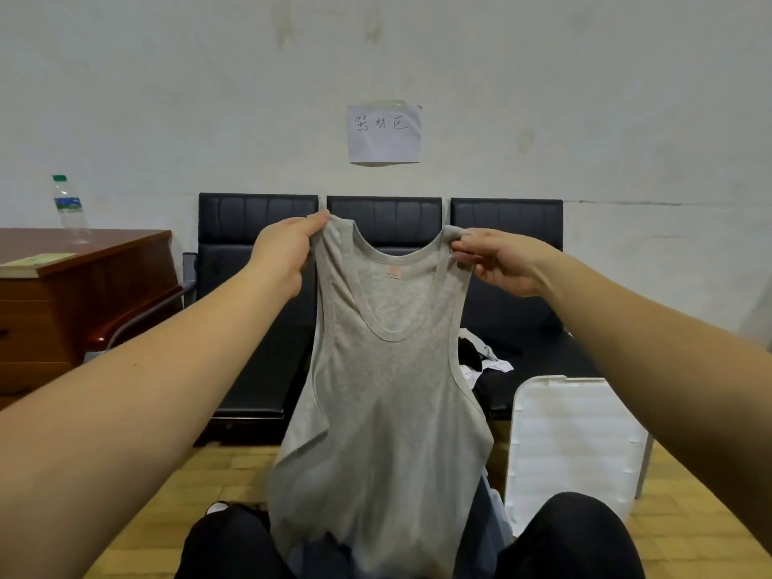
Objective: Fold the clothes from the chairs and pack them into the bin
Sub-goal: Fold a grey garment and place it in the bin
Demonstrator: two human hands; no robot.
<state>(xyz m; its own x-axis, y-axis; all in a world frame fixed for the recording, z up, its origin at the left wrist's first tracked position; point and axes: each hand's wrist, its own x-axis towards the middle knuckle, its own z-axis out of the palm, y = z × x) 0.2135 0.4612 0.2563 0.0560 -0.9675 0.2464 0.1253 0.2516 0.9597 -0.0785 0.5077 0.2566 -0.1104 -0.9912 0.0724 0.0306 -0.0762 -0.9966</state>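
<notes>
I hold a grey tank top [388, 403] up in front of me, hanging full length down to my lap. My left hand [284, 252] pinches its left shoulder strap and my right hand [501, 261] pinches the right strap. Behind it stands a row of three black chairs [259, 294]. A small pile of black and white clothes [480, 361] lies on the right-hand seats, partly hidden by the top. The white bin lid [572, 445] leans at the lower right; the bin itself is mostly hidden behind the top and my knees.
A brown wooden desk [83, 294] stands at the left with a plastic water bottle [71, 211] and a book [37, 261] on it. A paper sign [384, 133] hangs on the white wall. My knees in black trousers [572, 537] fill the bottom over a wooden floor.
</notes>
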